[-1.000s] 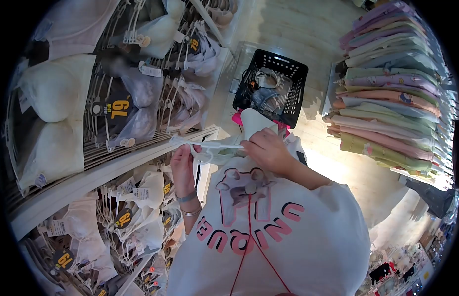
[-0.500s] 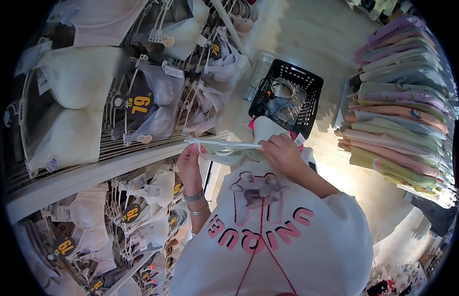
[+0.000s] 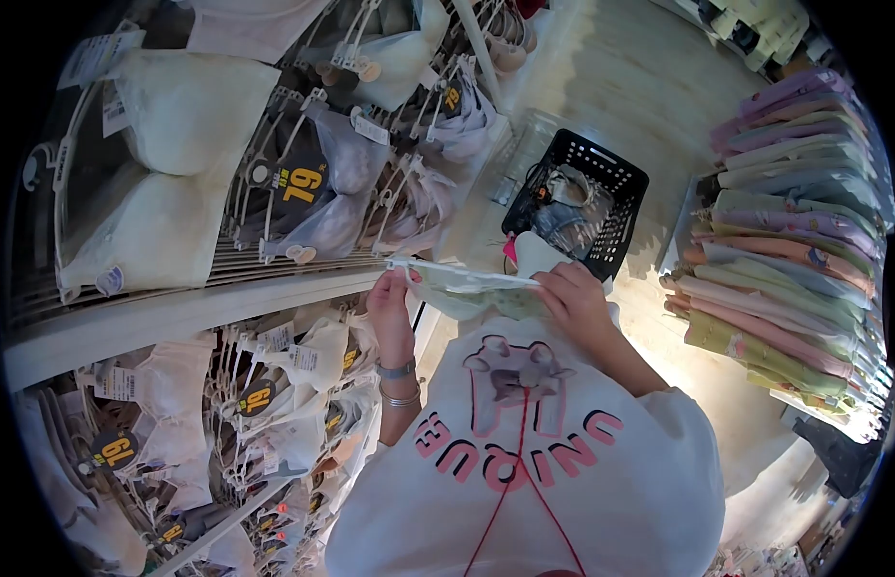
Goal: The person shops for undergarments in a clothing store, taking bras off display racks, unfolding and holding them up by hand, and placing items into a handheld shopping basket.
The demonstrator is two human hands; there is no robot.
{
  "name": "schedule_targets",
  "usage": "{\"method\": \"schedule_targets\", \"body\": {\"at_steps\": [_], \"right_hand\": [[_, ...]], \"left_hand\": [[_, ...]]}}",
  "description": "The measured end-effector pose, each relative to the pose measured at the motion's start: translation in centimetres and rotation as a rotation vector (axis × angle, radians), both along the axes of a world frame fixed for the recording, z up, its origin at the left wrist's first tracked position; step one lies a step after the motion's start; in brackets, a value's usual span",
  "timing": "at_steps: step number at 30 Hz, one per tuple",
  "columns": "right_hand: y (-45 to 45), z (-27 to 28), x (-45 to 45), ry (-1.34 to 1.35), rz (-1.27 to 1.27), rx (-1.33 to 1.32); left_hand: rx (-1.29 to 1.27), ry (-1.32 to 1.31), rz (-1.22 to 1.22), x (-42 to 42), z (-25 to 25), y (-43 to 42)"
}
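Observation:
A pale green bra on a white hanger is stretched across in front of my chest. My left hand, with a grey band on the wrist, pinches the hanger's left end and the edge of the garment. At the other end, my right hand has its fingers closed round the hanger and the bra's edge. A white piece with a bit of pink beside it sticks up just beyond my right hand.
A black basket holding clothing stands on the floor ahead. Racks of bras fill the left side, above and below a white shelf edge. Pastel garments hang at the right.
The view has shifted, so the racks and basket appear further right. The strap that looped below the hanger no longer hangs there, and the green bra looks more spread out between my hands.

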State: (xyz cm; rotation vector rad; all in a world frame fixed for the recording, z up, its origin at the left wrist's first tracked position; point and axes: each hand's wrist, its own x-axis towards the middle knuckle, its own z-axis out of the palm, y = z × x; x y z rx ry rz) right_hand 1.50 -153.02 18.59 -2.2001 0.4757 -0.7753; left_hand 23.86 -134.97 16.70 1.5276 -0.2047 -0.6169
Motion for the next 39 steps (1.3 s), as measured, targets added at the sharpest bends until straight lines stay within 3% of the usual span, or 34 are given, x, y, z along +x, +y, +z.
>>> {"method": "schedule_targets", "body": {"at_steps": [7,13,16,24,27,30,33,35,39], "right_hand": [[-3.1,2.8,1.9,-0.066,0.15,0.164],[-7.4,11.3,8.3,-0.039,0.399,0.19],[-9.7,15.2,12.3,0.017,0.487,0.433],[-12.3,27.1,24.3,-0.258,0.464,-0.101],[-11.5,30.1,27.4,-0.297,0.425,-0.037],[-11.5,31.8,31.0,-0.449,0.384,-0.145],[-10.1,33.5,32.5,-0.481,0.386,-0.106],[-9.6,34.5,33.4,-0.437,0.331,-0.093],[-9.2,35.3,35.8,-0.609,0.397,-0.082]], "left_hand": [[0.01,-0.138,0.051,0.9,2.2,-0.2],[-0.279,-0.416,0.04,3.1,11.7,-0.7],[-0.284,-0.567,0.035,4.9,15.5,1.2],[-0.284,-0.782,0.435,7.7,25.0,0.9],[-0.363,-0.791,0.443,10.1,27.4,0.2],[-0.511,-0.859,0.483,11.1,29.6,-1.6],[-0.404,-0.963,0.644,12.7,30.2,-2.2],[-0.441,-0.932,0.662,14.8,30.4,-2.3],[-0.536,-1.033,0.741,16.0,31.9,-2.8]]}}
